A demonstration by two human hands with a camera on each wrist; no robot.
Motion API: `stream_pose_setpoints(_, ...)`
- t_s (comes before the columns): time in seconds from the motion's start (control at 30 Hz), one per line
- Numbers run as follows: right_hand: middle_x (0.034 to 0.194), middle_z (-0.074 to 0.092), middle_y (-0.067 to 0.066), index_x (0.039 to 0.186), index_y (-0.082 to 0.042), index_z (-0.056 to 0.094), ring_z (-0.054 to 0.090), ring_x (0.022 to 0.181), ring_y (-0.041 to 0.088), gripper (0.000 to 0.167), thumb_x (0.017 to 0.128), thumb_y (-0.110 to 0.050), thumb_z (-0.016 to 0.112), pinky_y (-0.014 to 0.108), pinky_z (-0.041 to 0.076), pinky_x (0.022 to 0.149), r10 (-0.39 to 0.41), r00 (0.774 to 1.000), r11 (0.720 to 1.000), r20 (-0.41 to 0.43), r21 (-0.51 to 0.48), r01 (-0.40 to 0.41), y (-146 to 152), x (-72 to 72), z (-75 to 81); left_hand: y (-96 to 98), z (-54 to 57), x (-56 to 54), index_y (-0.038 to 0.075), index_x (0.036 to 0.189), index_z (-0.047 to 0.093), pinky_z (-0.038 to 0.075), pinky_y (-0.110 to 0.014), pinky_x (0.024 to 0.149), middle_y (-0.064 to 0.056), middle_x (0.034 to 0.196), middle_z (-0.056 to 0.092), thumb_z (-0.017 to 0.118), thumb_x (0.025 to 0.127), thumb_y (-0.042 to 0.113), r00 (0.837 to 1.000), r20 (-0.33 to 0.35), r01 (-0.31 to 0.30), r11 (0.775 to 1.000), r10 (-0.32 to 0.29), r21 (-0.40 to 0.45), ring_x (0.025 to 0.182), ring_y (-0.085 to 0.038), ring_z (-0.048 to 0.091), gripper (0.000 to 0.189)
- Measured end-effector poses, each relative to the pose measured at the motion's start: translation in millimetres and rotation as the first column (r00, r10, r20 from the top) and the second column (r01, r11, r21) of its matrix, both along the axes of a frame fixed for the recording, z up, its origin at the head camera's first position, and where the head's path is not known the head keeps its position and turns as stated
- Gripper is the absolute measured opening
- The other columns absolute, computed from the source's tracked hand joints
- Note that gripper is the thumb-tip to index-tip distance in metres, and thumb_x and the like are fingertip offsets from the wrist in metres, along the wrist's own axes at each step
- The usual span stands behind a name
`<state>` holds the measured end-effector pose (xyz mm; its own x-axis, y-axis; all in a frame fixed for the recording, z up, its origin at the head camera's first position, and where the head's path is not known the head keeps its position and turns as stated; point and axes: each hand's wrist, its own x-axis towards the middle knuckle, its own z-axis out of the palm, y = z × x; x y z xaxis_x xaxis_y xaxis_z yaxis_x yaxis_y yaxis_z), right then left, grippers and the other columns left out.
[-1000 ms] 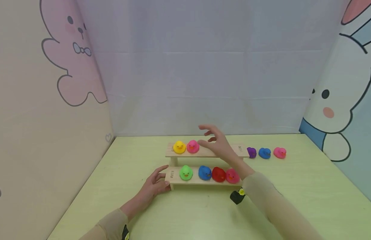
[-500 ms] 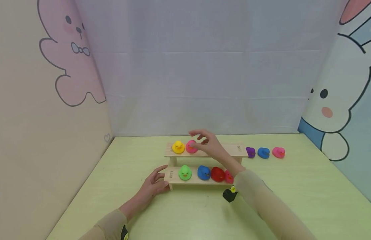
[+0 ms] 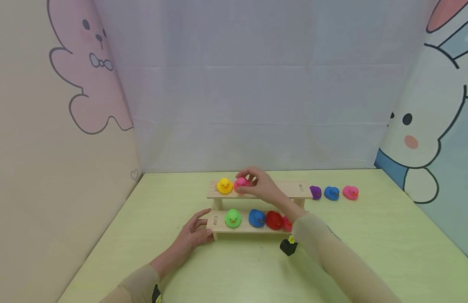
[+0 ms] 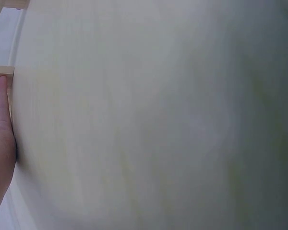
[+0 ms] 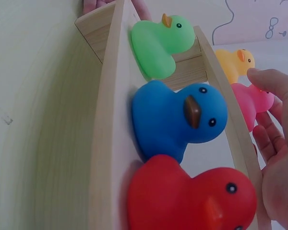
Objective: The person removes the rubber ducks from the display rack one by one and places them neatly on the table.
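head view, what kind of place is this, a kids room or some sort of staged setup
Probably a staged tabletop booth, not a lived-in room: cartoon rabbit panels and a plain sheet wall in a pale green table, where rubber ducks sit on a two-step wooden rack.

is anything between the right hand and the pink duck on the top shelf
Nothing visible. The right hand is already at the pink duck on the upper shelf, fingers curled around it. The yellow duck stands just beside it on the far side from the hand, not in between.
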<state>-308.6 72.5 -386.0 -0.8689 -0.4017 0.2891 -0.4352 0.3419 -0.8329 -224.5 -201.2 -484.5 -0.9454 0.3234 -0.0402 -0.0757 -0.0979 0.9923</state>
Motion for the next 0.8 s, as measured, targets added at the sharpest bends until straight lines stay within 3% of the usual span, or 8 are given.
stream_pose_setpoints(0.8, 0.102, 0.061, 0.004, 0.119, -0.01, 0.065, 0.053, 0.087, 0.025, 0.035, 0.085, -0.014, 0.077, 0.032, 0.049, 0.073, 0.044, 0.999, 0.999, 0.017, -0.006, -0.043, 6.2, 0.2, 1.4, -1.5, -3.4, -1.2, 0.014, 0.151, 0.031, 0.05, -0.044, 0.092, -0.022, 0.128, 0.049, 0.061, 0.094, 0.002, 1.0, -0.012, 0.027, 1.0, -0.027, 0.005, 0.112, -0.031, 0.058, 0.066)
